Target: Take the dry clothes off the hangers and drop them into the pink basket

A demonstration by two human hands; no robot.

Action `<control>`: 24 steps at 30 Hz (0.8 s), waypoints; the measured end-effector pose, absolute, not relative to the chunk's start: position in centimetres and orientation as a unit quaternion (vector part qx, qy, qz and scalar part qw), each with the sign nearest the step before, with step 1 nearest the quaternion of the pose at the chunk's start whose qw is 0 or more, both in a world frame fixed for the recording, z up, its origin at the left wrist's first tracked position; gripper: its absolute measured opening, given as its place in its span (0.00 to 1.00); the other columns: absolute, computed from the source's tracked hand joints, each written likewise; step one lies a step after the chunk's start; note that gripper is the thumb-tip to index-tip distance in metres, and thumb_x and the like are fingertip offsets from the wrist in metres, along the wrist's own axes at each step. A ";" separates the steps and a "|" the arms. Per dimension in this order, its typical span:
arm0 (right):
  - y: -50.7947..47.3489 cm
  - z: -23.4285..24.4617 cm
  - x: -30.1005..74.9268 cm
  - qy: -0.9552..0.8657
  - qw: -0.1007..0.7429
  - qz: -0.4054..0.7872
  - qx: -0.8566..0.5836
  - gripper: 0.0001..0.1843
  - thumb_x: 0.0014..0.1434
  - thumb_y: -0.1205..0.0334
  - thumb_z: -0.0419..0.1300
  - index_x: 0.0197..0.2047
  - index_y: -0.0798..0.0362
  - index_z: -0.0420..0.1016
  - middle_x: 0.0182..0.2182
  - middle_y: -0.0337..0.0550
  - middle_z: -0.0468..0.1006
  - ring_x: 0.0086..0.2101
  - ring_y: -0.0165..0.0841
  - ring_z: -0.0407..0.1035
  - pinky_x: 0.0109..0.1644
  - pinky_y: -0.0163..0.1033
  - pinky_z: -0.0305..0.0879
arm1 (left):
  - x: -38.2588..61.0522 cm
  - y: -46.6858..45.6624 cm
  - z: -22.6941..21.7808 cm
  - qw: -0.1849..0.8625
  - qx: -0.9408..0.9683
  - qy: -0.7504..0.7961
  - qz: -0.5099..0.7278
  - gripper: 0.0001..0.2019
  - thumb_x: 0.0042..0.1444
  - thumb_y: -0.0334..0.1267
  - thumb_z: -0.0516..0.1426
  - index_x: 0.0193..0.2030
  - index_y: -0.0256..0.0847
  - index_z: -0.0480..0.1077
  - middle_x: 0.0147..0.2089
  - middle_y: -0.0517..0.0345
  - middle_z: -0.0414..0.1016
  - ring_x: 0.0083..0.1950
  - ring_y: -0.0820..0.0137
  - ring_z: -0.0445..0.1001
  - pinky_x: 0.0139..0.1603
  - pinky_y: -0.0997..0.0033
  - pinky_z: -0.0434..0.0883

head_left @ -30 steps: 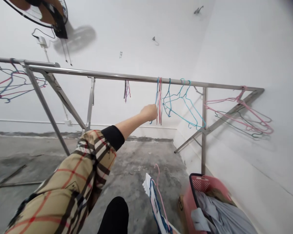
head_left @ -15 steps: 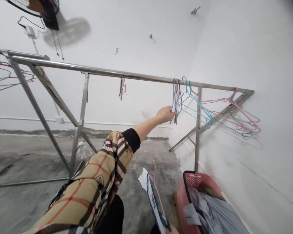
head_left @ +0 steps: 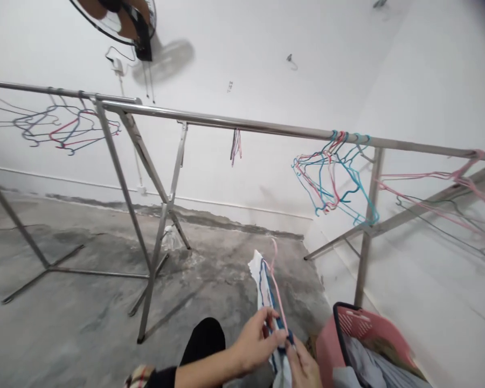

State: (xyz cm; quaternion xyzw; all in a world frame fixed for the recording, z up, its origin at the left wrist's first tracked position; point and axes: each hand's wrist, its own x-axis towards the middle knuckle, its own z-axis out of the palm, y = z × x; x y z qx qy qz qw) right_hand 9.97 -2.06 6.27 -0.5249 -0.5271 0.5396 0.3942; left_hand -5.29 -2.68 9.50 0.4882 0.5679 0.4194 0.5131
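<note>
Low in the middle, a white and blue garment (head_left: 264, 285) hangs on a pink clothes hanger (head_left: 278, 288), its hook pointing up and away from me. My right hand (head_left: 304, 367) grips the garment and hanger from the lower right, partly cut off by the frame edge. Around the garment's blue-trimmed edge, right beside the hanger wire, my left hand (head_left: 256, 340) closes with thumb and fingers. Several blue and pink hangers (head_left: 327, 183) dangle from the metal rack rail (head_left: 267, 125) beyond my hands.
A pink laundry basket (head_left: 331, 345) of grey clothes stands at the lower right. More hangers (head_left: 70, 129) hang at the left, and pink ones (head_left: 461, 178) at the right. Slanted rack legs (head_left: 123, 188) cross the left side. A fan (head_left: 125, 21) is mounted on the wall.
My left hand has left the bunch of hangers on the rail and come down to the garment. Those hangers now hang spread and turned. The view has swung left.
</note>
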 end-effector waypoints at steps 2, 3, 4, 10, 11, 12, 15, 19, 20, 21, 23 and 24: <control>-2.0 7.0 7.1 -0.532 0.391 0.582 -0.475 0.32 0.53 0.35 0.58 0.46 0.54 0.82 0.43 0.51 0.82 0.46 0.44 0.76 0.52 0.42 0.72 | -5.6 -4.1 8.9 0.539 0.476 0.554 0.419 0.32 0.51 0.59 0.59 0.56 0.39 0.63 0.45 0.50 0.71 0.41 0.66 0.70 0.44 0.67 0.68; -2.1 7.4 5.7 -0.529 0.396 0.594 -0.458 0.32 0.55 0.36 0.57 0.47 0.54 0.81 0.43 0.51 0.82 0.45 0.43 0.76 0.51 0.41 0.72 | -6.0 -4.4 9.0 0.543 0.469 0.551 0.425 0.35 0.51 0.59 0.58 0.59 0.39 0.60 0.49 0.48 0.71 0.46 0.64 0.71 0.49 0.65 0.68; -2.2 7.8 4.4 -0.524 0.408 0.599 -0.447 0.31 0.57 0.37 0.55 0.48 0.54 0.80 0.42 0.50 0.82 0.44 0.42 0.76 0.50 0.40 0.72 | -6.4 -4.5 9.1 0.544 0.459 0.552 0.434 0.37 0.52 0.60 0.58 0.62 0.39 0.57 0.53 0.46 0.70 0.51 0.62 0.70 0.53 0.64 0.67; -2.8 8.8 0.0 -0.564 0.435 0.568 -0.413 0.26 0.65 0.45 0.48 0.48 0.55 0.79 0.39 0.49 0.81 0.37 0.35 0.75 0.45 0.37 0.72 | -8.4 -4.4 10.2 0.539 0.341 0.589 0.495 0.37 0.49 0.60 0.60 0.61 0.44 0.60 0.62 0.47 0.66 0.59 0.59 0.67 0.55 0.67 0.67; -2.9 9.0 -0.2 -0.580 0.431 0.556 -0.410 0.25 0.66 0.46 0.48 0.48 0.55 0.79 0.39 0.49 0.81 0.37 0.35 0.75 0.44 0.37 0.72 | -8.5 -4.5 10.3 0.532 0.320 0.595 0.511 0.35 0.48 0.59 0.61 0.59 0.45 0.62 0.59 0.49 0.69 0.56 0.60 0.69 0.53 0.68 0.69; -3.0 9.1 -0.3 -0.596 0.428 0.543 -0.407 0.24 0.66 0.48 0.48 0.47 0.55 0.79 0.38 0.49 0.81 0.36 0.35 0.75 0.44 0.37 0.73 | -8.6 -4.5 10.4 0.524 0.300 0.599 0.525 0.32 0.47 0.58 0.62 0.57 0.45 0.65 0.54 0.52 0.72 0.52 0.62 0.71 0.50 0.68 0.69; -3.0 9.0 -0.2 -0.644 0.422 0.513 -0.380 0.20 0.65 0.52 0.51 0.48 0.52 0.78 0.41 0.48 0.80 0.40 0.35 0.76 0.48 0.37 0.73 | -9.1 -4.3 10.8 0.505 0.258 0.596 0.569 0.24 0.48 0.54 0.62 0.50 0.45 0.68 0.37 0.60 0.72 0.36 0.69 0.70 0.40 0.70 0.69; -2.7 5.9 1.0 -0.657 0.424 0.496 -0.378 0.22 0.63 0.51 0.54 0.56 0.49 0.75 0.52 0.49 0.76 0.51 0.37 0.72 0.55 0.38 0.70 | -12.2 -2.7 12.9 0.455 0.232 0.593 0.622 0.23 0.50 0.51 0.60 0.51 0.43 0.69 0.30 0.63 0.70 0.28 0.73 0.66 0.31 0.73 0.65; -2.6 4.7 1.4 -0.646 0.415 0.504 -0.396 0.23 0.63 0.49 0.54 0.55 0.50 0.75 0.52 0.50 0.76 0.51 0.38 0.72 0.54 0.38 0.70 | -13.6 -2.2 13.7 0.430 0.233 0.601 0.632 0.24 0.49 0.50 0.60 0.52 0.42 0.70 0.32 0.61 0.72 0.29 0.72 0.67 0.31 0.73 0.65; -2.7 3.6 1.8 -0.632 0.403 0.513 -0.419 0.24 0.62 0.46 0.55 0.54 0.51 0.76 0.51 0.50 0.76 0.50 0.38 0.73 0.52 0.37 0.71 | -15.2 -1.8 14.7 0.403 0.241 0.611 0.638 0.25 0.49 0.50 0.60 0.52 0.41 0.71 0.34 0.60 0.74 0.32 0.71 0.69 0.33 0.72 0.66; -3.5 1.7 2.9 -0.610 0.375 0.520 -0.466 0.27 0.59 0.41 0.56 0.49 0.54 0.78 0.46 0.52 0.78 0.45 0.39 0.75 0.48 0.38 0.73 | -18.6 -1.0 17.2 0.319 0.273 0.634 0.650 0.23 0.48 0.47 0.60 0.51 0.42 0.73 0.43 0.56 0.77 0.40 0.68 0.72 0.40 0.72 0.68; -4.3 1.0 3.6 -0.608 0.366 0.513 -0.483 0.27 0.59 0.40 0.56 0.46 0.54 0.79 0.43 0.51 0.79 0.43 0.39 0.75 0.47 0.39 0.73 | -20.4 -0.7 18.6 0.279 0.294 0.640 0.653 0.22 0.49 0.46 0.59 0.51 0.42 0.73 0.47 0.55 0.77 0.44 0.67 0.72 0.43 0.71 0.69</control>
